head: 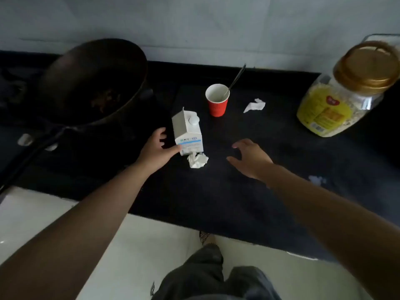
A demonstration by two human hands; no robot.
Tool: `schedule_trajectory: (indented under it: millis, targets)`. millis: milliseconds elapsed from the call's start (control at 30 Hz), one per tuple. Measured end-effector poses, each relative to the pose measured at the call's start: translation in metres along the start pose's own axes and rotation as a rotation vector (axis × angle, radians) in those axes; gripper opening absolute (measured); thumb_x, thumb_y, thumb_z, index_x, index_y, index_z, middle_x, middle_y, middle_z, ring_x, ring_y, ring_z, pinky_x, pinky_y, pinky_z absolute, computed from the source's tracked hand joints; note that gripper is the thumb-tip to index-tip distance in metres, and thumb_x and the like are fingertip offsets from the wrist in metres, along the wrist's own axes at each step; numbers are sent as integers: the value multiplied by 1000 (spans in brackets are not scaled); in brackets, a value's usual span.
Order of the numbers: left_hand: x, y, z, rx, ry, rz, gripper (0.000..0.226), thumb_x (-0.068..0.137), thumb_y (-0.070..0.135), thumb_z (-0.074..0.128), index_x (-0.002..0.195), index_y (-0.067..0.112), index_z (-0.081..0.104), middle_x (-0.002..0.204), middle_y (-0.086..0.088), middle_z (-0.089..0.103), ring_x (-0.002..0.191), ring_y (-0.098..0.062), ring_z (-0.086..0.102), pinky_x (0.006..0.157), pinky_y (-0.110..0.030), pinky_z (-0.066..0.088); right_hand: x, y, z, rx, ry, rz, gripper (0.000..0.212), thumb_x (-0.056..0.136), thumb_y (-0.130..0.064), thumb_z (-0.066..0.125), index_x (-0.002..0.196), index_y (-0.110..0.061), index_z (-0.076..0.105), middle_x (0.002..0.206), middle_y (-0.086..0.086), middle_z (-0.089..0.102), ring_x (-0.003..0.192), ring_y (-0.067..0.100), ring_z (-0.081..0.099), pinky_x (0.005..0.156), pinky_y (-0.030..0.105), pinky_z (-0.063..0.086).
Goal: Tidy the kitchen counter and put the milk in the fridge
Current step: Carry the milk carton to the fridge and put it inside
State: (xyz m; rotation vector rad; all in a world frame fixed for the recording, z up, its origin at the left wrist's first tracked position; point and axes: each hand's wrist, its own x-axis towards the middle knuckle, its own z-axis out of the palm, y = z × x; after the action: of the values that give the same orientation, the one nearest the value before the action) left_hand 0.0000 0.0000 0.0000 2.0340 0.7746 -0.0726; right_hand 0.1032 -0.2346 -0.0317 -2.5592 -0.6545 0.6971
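A white milk carton (187, 132) with a round cap stands upright on the black counter (216, 191). My left hand (157, 148) is at its left side, thumb touching the lower front edge, fingers spread and not closed around it. A crumpled white tissue (197, 160) lies against the carton's base. My right hand (251, 158) hovers open over the counter to the right of the carton, holding nothing. Behind the carton stands a red paper cup (217, 100) with a spoon (236, 77) in it. A second crumpled tissue (255, 105) lies to the cup's right.
A dark wok (93, 83) with a long handle sits at the left on the stove. A large plastic jar (346, 92) with a gold lid stands at the right. A small white scrap (317, 180) lies near my right forearm. The white wall runs behind the counter.
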Motion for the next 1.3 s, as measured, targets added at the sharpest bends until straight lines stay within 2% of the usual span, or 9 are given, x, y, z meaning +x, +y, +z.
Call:
schedule_trajectory:
  millis: [133,233,433,600,700,800,967,1133,1300]
  targets:
    - [13,0,9,-177,-31,85,81,72,9,76,138,27,32,127,17,46,112,5,49,82,-12,43,22,-1,12,-104,4,42,65,87,-47,53,141,-18,31,151,5,25,138,26,22,107,44,32]
    - [27,-4,16,-272,-53,101,73,71,-3,73,128,28,41,114,18,54,100,17,54,73,-8,48,35,2,19,-179,59,23,69,88,-51,49,144,-18,25,154,5,18,141,25,15,111,44,25]
    - [39,-3,15,-260,-59,114,71,69,-1,75,123,32,43,117,14,56,109,5,55,81,-12,48,34,12,34,-247,86,1,68,91,-54,39,147,-22,16,158,2,6,144,23,2,116,39,10]
    - [45,-4,16,-268,-112,141,83,67,-1,77,134,28,37,130,5,53,118,-6,52,91,-26,49,34,13,36,-239,76,11,67,92,-53,38,147,-24,13,158,0,1,144,21,-3,116,38,4]
    - [47,-3,16,-261,-95,144,79,63,8,81,120,48,42,125,6,56,116,-9,55,96,-34,49,33,11,39,-227,81,13,66,93,-52,36,148,-24,11,158,-1,-2,145,20,-5,116,37,1]
    - [47,-2,19,-290,-64,126,73,58,16,81,112,48,45,120,11,58,114,-7,56,98,-40,47,32,10,40,-235,82,28,65,94,-52,34,148,-24,10,158,-2,-3,145,19,-7,115,36,-1]
    - [40,0,24,-319,5,113,72,61,8,83,118,32,46,118,17,55,114,-3,53,101,-40,45,33,9,29,-232,34,34,66,93,-51,39,147,-23,12,158,-1,0,145,20,-2,116,37,7]
    - [17,19,15,-310,72,157,71,63,10,83,119,32,45,116,19,55,112,-1,55,99,-37,46,15,3,9,-104,71,51,70,91,-47,47,146,-16,16,156,4,13,143,21,10,113,37,21]
    - [-41,33,16,-341,161,191,77,53,31,81,121,26,46,121,8,58,112,-8,57,93,-38,50,-48,11,-13,-3,71,-30,62,92,-50,43,142,-17,28,148,1,32,137,19,25,108,38,32]
